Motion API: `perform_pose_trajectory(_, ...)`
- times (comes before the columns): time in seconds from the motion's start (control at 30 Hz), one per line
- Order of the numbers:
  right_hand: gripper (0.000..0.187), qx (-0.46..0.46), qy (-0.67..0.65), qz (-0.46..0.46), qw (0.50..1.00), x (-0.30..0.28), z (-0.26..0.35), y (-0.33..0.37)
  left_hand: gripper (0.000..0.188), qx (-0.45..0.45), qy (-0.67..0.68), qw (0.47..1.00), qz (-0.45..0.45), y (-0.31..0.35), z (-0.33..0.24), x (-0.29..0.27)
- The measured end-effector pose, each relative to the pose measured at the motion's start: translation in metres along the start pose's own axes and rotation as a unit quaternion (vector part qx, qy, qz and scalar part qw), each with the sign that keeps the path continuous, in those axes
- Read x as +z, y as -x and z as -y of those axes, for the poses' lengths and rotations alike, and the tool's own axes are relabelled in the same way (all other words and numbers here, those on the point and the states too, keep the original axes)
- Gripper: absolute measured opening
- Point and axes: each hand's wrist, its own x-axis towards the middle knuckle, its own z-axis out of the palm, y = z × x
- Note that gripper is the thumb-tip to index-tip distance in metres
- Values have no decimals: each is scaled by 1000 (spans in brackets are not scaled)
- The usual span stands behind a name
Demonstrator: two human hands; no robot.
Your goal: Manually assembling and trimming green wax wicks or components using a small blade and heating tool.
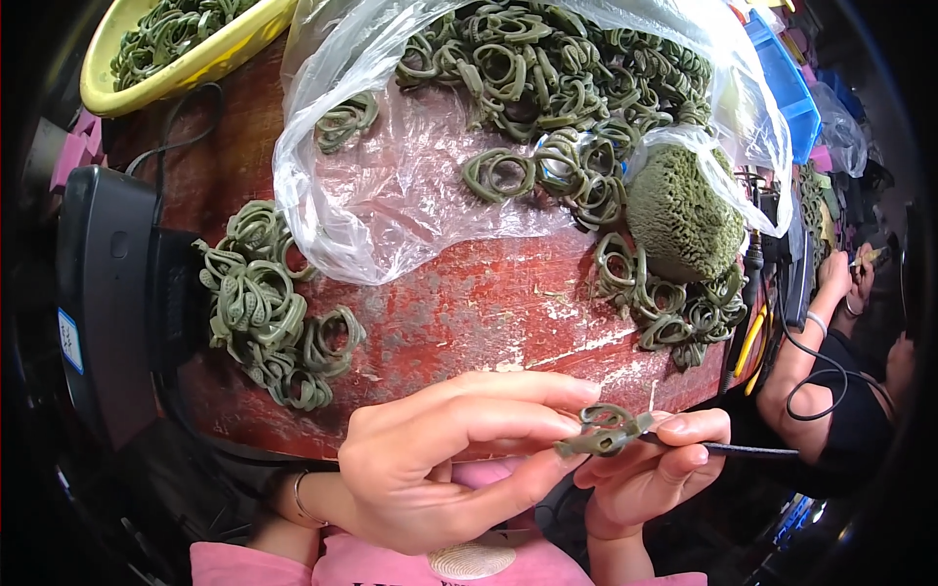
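Note:
My left hand [415, 469] is closed at the fingertips on a small green ring-shaped piece [606, 437], held just off the table's front edge. In my right hand [635, 493] is a thin black pen-like tool [747, 450], pinched between thumb and fingers. Its inner end meets or comes close to the piece; the fingers partly hide that spot. Beyond my hands, similar green rings lie in a heap [259, 308] at the left and another heap [669, 308] at the right. Between these heaps shows the worn red tabletop [469, 313].
A clear plastic bag [362, 220] is spread open with many green rings [547, 73] in it. A rough green block [684, 215] stands at its right. Around are a yellow basin [200, 76] of rings, a black box [107, 303], a blue bin [787, 78] and another person's arm [796, 366].

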Motion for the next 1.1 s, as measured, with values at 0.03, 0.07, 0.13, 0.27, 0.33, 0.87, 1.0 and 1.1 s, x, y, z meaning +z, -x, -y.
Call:
perform_pose_trajectory(0.03,35,8,-11,11,1000,-1,0,0,17,-4,6,1000,-1,0,0,0)
perform_pose_trajectory(0.07,35,8,-11,11,1000,-3,0,0,17,-4,6,1000,-2,1,1,0)
perform_pose_trajectory(0.13,34,4,10,23,1000,-5,-3,0,17,2,25,1000,-4,2,4,-1)
perform_pose_trajectory(0.27,35,12,-37,-25,999,9,0,-4,17,17,40,999,3,2,5,1)
perform_pose_trajectory(0.33,34,-34,42,-5,999,4,-4,-5,16,-16,67,998,0,2,4,2)
perform_pose_trajectory(0.87,35,-66,68,16,995,5,-9,1,16,-53,131,990,-9,4,4,9)
perform_pose_trajectory(1.0,32,-115,99,31,988,0,-14,0,16,-53,132,990,-3,5,4,11)
perform_pose_trajectory(1.1,29,-146,76,39,986,-1,-16,-1,17,-60,154,986,-3,5,3,13)
